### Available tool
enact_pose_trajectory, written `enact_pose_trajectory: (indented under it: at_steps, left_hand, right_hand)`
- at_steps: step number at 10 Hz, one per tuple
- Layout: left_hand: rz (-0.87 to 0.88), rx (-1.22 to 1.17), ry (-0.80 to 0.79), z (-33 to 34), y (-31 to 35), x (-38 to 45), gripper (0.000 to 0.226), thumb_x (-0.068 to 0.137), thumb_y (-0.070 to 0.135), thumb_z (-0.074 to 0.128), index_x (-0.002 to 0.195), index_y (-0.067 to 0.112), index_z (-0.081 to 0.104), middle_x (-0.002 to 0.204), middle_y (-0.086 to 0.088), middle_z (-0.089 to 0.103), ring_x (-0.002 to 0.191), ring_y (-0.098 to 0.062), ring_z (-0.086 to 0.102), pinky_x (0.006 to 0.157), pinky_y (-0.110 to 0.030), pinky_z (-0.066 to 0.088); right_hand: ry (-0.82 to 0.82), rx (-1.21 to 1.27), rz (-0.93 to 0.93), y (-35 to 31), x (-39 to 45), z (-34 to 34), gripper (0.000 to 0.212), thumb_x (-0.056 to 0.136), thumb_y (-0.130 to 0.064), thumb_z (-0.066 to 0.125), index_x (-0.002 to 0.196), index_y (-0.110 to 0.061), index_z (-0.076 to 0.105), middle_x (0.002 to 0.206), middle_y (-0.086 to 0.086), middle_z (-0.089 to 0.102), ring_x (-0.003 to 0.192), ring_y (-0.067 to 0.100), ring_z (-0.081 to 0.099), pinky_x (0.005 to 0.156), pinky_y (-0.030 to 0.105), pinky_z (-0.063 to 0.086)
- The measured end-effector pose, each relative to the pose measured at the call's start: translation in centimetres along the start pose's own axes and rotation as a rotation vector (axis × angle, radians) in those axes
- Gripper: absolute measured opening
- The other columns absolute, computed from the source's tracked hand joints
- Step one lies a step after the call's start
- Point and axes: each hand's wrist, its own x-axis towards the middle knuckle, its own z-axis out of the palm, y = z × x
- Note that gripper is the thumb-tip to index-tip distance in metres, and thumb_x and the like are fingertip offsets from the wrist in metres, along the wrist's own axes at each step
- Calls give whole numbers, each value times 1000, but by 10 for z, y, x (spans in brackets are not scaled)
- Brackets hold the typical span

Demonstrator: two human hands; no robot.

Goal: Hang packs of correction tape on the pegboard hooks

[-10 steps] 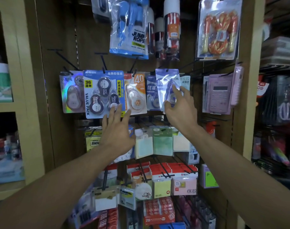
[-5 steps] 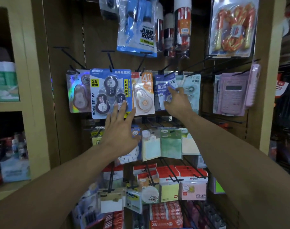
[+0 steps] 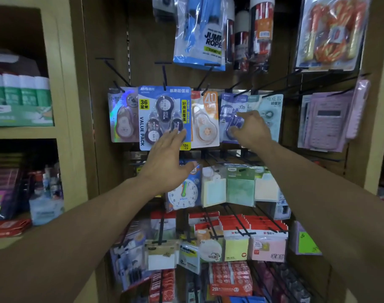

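The right hand (image 3: pixel 251 130) presses loosely bent fingers against the glossy purple-blue blister pack of correction tape (image 3: pixel 231 115), apparently seating it on its thin black wire hook (image 3: pixel 241 92) at twelve o'clock; no clamped grip shows. The left hand (image 3: pixel 167 162), fingers straight and apart, rests on the blue three-dispenser value pack (image 3: pixel 165 114) at nine o'clock, probably steadying the row.
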Motion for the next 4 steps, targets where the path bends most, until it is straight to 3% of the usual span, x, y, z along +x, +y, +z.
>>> enact_pose_trajectory:
  at_steps: [1, 3, 4]
  left_hand:
    - [21, -33, 18, -5, -2, -5, 83, 87, 47, 60, 154, 23, 16, 161, 1, 16, 149, -19, 11, 122, -36, 14]
    - [54, -82, 14, -24, -8, -14, 78, 88, 45, 60, 152, 21, 21, 158, 1, 25, 146, -17, 22, 119, -33, 23]
    - [57, -209, 76, -47, -15, -22, 73, 87, 39, 64, 149, 23, 29, 151, 3, 37, 136, -8, 34, 111, -23, 29]
  right_hand:
    - [27, 2, -37, 0, -3, -11, 45, 86, -28, 65, 129, -18, 64, 143, 13, 48, 120, 38, 57, 95, 42, 49]
    - [26, 5, -157, -15, -25, -40, 44, 93, -14, 55, 136, -23, 60, 148, 10, 47, 123, 33, 57, 98, 39, 47]
    - [119, 104, -235, -27, -43, -61, 37, 96, -16, 57, 132, -24, 62, 137, 4, 57, 118, 27, 60, 97, 40, 51]
